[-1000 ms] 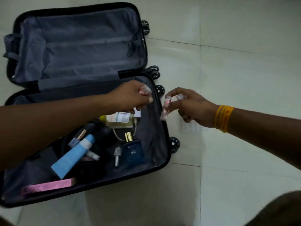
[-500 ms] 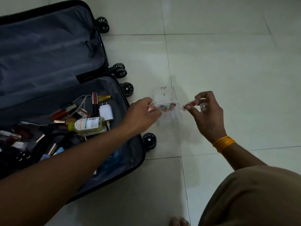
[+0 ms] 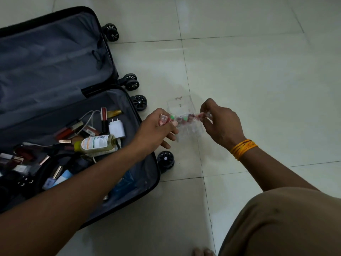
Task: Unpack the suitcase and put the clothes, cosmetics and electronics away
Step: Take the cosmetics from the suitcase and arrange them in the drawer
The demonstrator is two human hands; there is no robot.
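Floor [image 3: 258, 80]: pale glossy tiles with thin grout lines; everything lies on it.
Suitcase [image 3: 153, 174]: black, wheeled, lying open flat at the left; the far half shows only grey lining, the near half holds a heap of cosmetics and cables.
Left arm: reaches across the near half of the suitcase, hiding part of its contents.
Oil bottle [image 3: 96, 143]: yellowish, lying on its side in the near half, cap end to the left, long axis running left to right.
White charger [image 3: 116, 128]: just beyond the bottle's right end, prongs pointing away from the person.
Clear box [image 3: 182, 106]: small transparent container on the floor, right of the suitcase and under the hands.
Clear packet [image 3: 184, 118]: long, thin strip with green and dark red pieces inside, stretched level left to right above the box.
Left hand [image 3: 158, 129]: clenched on the packet's left end.
Right hand [image 3: 221, 124]: pinches the packet's right end; orange threads circle the wrist.
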